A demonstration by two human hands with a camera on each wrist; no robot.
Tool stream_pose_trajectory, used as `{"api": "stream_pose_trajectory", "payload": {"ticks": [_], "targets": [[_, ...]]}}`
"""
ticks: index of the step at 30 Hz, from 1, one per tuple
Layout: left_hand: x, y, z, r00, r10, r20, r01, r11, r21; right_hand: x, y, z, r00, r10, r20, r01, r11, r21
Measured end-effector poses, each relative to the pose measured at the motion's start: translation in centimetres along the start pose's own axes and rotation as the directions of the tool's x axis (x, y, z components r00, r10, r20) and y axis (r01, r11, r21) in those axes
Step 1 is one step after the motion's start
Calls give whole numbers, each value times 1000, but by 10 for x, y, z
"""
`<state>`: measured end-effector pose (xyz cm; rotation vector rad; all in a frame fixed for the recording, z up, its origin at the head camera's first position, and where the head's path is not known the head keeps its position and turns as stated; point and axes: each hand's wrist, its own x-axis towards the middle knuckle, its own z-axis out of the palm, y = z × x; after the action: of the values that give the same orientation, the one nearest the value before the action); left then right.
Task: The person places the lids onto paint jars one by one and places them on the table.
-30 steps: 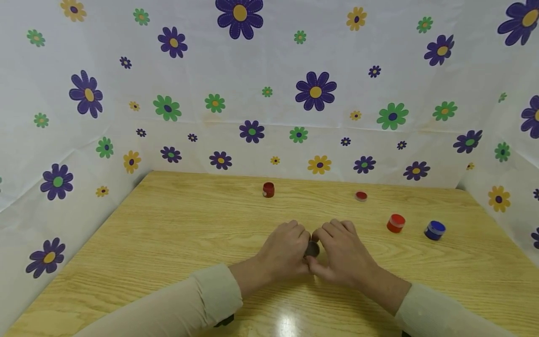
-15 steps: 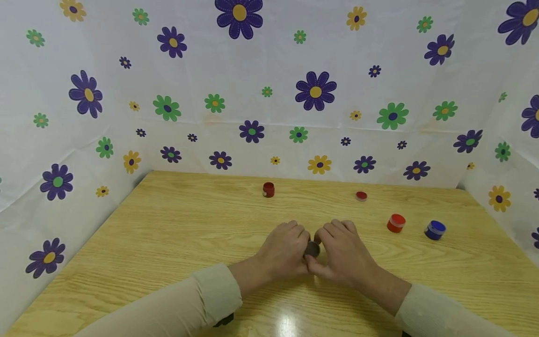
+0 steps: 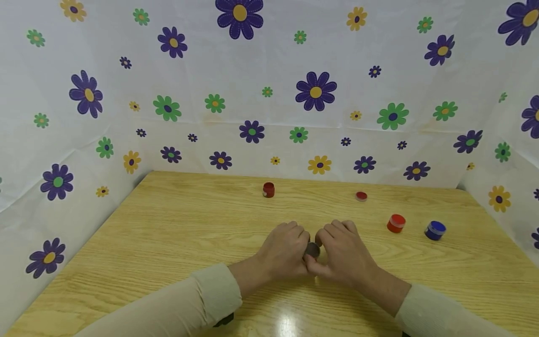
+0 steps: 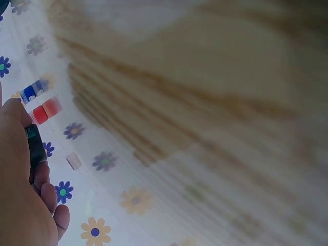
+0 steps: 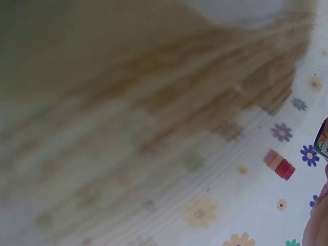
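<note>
A small dark paint jar point(image 3: 312, 251) with a round grey-black top is between my two hands, near the middle of the table. My left hand point(image 3: 284, 250) grips it from the left with curled fingers. From the other side, my right hand point(image 3: 343, 255) has its thumb on the rim of the top and its forefinger bent at the far edge. In the left wrist view the dark jar point(image 4: 35, 148) shows beside the left hand point(image 4: 23, 179). Part of its label is visible on the jar point(image 5: 323, 141) in the right wrist view. My fingers hide most of its sides.
On the wooden table point(image 3: 189, 220), a dark red jar point(image 3: 268, 190), seemingly without a lid, stands at the back. A flat red lid point(image 3: 361, 196) lies farther right. A bright red jar point(image 3: 396, 223) and a blue jar point(image 3: 435, 230) stand at right. Flowered cloth point(image 3: 261, 107) surrounds the table.
Both hands and the dark jar stay almost in the same place. The right forefinger has shifted very slightly at the jar's top.
</note>
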<state>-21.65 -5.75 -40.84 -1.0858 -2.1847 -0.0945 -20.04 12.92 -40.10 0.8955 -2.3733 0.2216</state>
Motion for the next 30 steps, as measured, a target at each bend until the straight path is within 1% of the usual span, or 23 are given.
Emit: {"api": "stream_pose_trajectory", "payload": {"ticks": [7,13,16,21,25,27,30], "targets": [[0,0,-2,999,-11,35,11,1000,7,0,-1,0,1000,-4,-3,4,1000,-11],[0,0,-4,998,-6,58,6,1000,-2,0,-2,-2,999,14,45,-13,999,-31],[1,0,-4,995,-1,99,4,1000,-28,1,-2,-2,998,10,67,-7,999,-53],[3,0,-5,982,35,186,-23,998,-63,1,-1,-1,996,-2,84,8,997,-72],[2,1,-3,971,68,227,-51,995,-81,1,-2,-1,990,29,134,-20,997,-71],[2,2,-3,966,62,252,-43,996,-80,0,-2,-1,985,55,166,-44,997,-65],[1,3,-3,955,34,294,-9,996,-86,1,-4,-2,978,81,194,-70,996,-62]]}}
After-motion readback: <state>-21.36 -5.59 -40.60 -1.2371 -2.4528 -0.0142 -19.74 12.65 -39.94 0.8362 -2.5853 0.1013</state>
